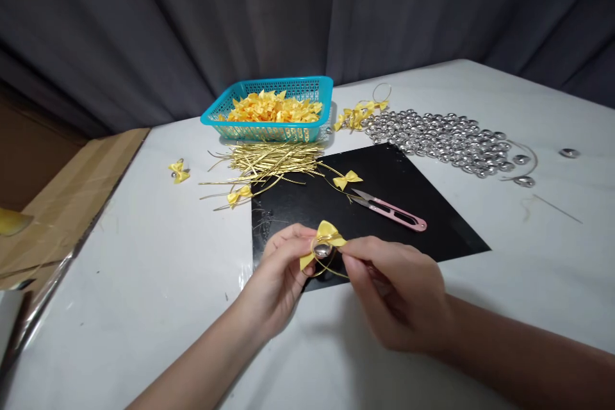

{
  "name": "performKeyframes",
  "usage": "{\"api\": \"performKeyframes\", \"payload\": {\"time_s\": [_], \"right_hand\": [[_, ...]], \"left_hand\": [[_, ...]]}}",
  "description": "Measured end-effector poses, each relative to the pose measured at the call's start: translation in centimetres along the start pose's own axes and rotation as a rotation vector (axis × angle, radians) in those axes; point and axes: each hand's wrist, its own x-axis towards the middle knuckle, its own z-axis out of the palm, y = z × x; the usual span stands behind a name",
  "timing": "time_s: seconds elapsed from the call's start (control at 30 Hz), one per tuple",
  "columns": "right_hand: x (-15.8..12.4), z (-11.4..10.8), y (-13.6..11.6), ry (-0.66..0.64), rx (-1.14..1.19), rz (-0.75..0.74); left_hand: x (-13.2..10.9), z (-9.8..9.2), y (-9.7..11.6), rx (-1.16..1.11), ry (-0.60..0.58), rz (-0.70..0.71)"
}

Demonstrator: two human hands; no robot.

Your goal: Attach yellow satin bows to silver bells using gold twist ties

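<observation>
Pinched in my left hand [283, 269] is a yellow ribbon bow [327, 230], with a shiny silver bead [321, 250] at its middle. A thin gold cord [336, 273] loops around the bead and below the bow. My right hand [398, 288] is closed, thumb and forefinger pressed together at the bow's right side on the gold cord. Both hands are above the front part of a black mat [446, 230]. Pink-handled thread snips [391, 210] lie on the mat beyond my right hand, blades pointing left.
A blue plastic basket [266, 125] of yellow bows stands at the back. Before it lies a pile of gold cords [273, 160]. Many silver beads [442, 138] spread over the white table [158, 288] at right. Loose bows [348, 179] lie around; cardboard [110, 166] borders the left edge.
</observation>
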Motion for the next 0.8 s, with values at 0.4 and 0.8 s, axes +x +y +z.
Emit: {"api": "performKeyframes", "payload": {"time_s": [0.4, 0.8], "right_hand": [[-0.18, -0.23, -0.13, -0.005, 0.039, -0.01], [0.47, -0.6, -0.09, -0.01, 0.056, -0.015]], "left_hand": [[0.08, 0.06, 0.23, -0.006, -0.032, -0.036], [-0.02, 0.01, 0.08, 0.114, -0.054, 0.019]]}}
